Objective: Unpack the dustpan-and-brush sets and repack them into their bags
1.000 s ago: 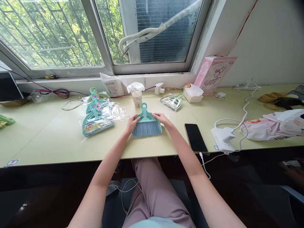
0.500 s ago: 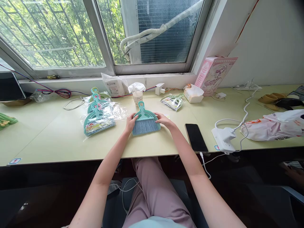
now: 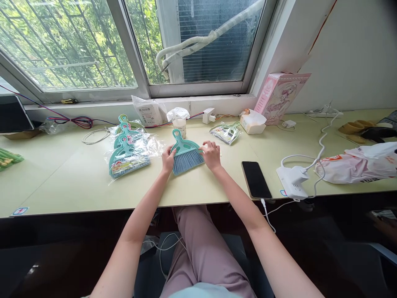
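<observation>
A small teal dustpan with a grey-blue brush nested in it (image 3: 185,154) lies on the pale green desk (image 3: 77,182), tilted with its handle pointing up and left. My left hand (image 3: 168,159) grips its left edge, fingers curled round it. My right hand (image 3: 211,155) holds its right edge with bent fingers. A stack of the same teal sets in clear plastic bags (image 3: 128,151) lies just to the left. One more bagged set (image 3: 226,133) lies behind my right hand.
A black phone (image 3: 256,179) lies right of my right arm, with a white power adapter and cable (image 3: 292,179) beyond it. A cup (image 3: 180,121), a white packet (image 3: 147,111), a tissue box (image 3: 252,122) and a pink box (image 3: 281,96) stand along the window sill.
Both hands have turned the dustpan and brush anticlockwise and shifted it a little away from me and left; its handle now points up-left.
</observation>
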### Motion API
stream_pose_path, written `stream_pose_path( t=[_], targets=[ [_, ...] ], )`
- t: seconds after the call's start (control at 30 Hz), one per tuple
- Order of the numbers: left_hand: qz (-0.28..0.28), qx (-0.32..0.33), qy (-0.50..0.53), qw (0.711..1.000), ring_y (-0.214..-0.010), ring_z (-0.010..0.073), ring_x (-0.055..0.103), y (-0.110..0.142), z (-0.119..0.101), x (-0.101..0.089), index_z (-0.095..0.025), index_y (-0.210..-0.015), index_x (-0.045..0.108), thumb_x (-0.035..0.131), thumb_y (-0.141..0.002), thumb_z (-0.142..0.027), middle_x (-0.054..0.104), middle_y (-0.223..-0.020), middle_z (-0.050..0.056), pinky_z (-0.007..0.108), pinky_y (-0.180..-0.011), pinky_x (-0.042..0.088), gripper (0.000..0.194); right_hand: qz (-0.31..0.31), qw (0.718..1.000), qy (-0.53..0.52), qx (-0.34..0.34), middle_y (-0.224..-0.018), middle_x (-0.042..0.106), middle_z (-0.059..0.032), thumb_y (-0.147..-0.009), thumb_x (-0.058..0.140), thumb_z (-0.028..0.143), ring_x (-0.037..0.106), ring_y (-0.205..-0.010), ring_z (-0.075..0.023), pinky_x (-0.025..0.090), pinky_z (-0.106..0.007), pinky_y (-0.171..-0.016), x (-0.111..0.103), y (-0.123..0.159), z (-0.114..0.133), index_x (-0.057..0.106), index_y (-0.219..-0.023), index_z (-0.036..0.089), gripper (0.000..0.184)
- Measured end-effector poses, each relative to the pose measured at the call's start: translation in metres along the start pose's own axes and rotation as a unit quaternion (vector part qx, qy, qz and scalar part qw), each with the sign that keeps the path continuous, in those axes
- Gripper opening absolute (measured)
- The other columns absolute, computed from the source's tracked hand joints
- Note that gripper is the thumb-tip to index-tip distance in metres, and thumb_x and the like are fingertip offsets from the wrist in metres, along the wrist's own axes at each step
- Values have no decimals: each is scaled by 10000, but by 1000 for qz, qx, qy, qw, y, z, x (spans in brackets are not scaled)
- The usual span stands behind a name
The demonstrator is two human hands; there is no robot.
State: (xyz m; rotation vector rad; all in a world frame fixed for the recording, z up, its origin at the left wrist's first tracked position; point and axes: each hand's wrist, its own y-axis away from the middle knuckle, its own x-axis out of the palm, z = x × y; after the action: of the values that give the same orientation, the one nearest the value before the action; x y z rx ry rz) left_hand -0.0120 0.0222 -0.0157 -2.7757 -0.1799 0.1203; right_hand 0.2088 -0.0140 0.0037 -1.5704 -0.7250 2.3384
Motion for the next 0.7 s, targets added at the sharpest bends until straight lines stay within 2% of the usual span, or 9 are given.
stream_pose_path(
  t=[0.17,0.4,0.6,0.7],
  targets=[
    [-8,13,-6,1000,-967,238,674,2,-2,0,-167,-1079,684,628,-818,-444,727,-998,86,365,-888,506,384,-7,1000,-5,16,-1173,610,-105,-920,606,224,456,-1102,-277,323,-406,-855,9,0,1,760,-891,232,158],
    [-10,16,-5,1000,-975,240,675,3,-5,0,-171,-1086,686,627,-827,-446,726,-1011,90,362,-886,505,383,-13,1000,8,12,-1261,577,-103,-937,574,216,450,-1139,-281,321,-409,-877,8,0,2,713,-1123,262,237],
    [-17,21,-11,1000,-970,240,674,6,-9,0,-179,-1087,689,620,-830,-459,728,-1007,84,361,-880,506,387,13,999,32,-26,-1298,561,-121,-959,488,171,414,-1201,-295,303,-424,-910,10,1,2,745,-967,212,261],
    [-23,25,-11,999,-976,244,672,7,-9,1,-177,-1087,691,622,-829,-464,726,-1018,89,364,-884,505,392,16,999,40,-32,-1284,568,-118,-966,445,141,420,-1191,-277,300,-412,-907,10,1,3,731,-951,201,292]
  ],
)
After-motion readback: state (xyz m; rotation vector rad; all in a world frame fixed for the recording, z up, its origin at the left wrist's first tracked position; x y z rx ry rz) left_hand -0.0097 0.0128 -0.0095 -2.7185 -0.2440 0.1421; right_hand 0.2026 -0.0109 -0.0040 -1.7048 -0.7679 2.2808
